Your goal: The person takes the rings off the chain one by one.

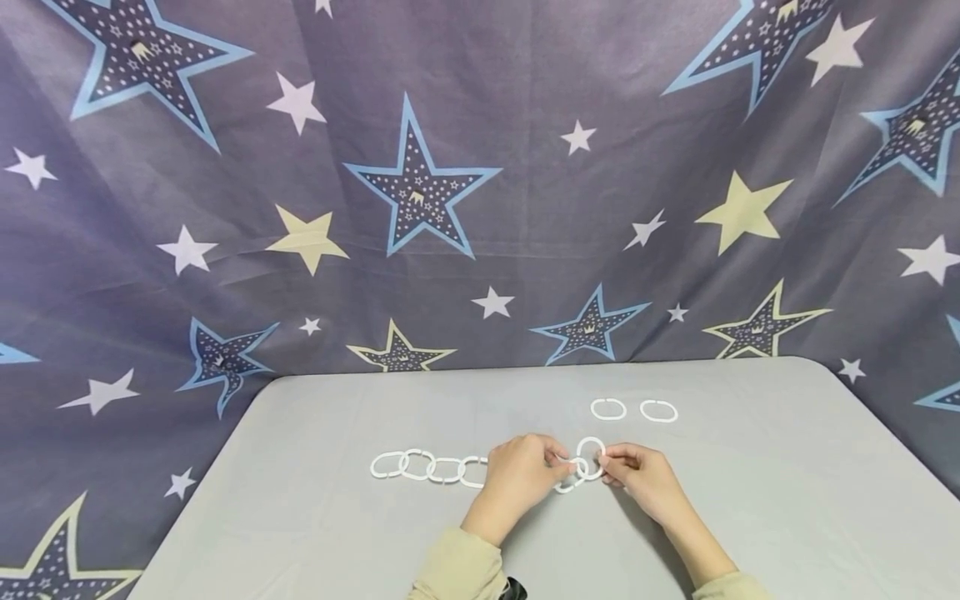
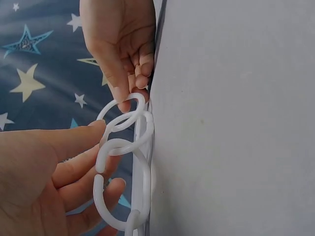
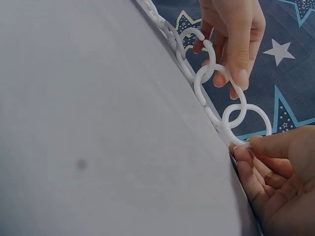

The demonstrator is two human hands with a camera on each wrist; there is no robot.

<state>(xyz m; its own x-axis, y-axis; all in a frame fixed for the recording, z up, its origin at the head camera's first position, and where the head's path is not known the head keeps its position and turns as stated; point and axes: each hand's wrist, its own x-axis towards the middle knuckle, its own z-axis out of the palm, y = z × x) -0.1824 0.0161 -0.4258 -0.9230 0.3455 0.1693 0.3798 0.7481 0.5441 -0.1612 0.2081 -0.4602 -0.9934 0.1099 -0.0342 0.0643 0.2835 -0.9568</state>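
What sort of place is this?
Probably an indoor tabletop workspace, perhaps improvised: a pale grey table, star-patterned fabric hanging behind it, and white chain links being handled there.

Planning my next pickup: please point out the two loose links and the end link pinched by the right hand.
Left loose link (image 1: 608, 418): head view, lower rim.
Right loose link (image 1: 660, 420): head view, lower rim.
Pinched end link (image 3: 252, 106): right wrist view, upper rim.

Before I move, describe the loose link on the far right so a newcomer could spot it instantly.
Start at the grey table and look past the right hand toward the starry cloth. There a loose white link lies flat, unattached to the chain. In the head view, it is right of the other loose link.
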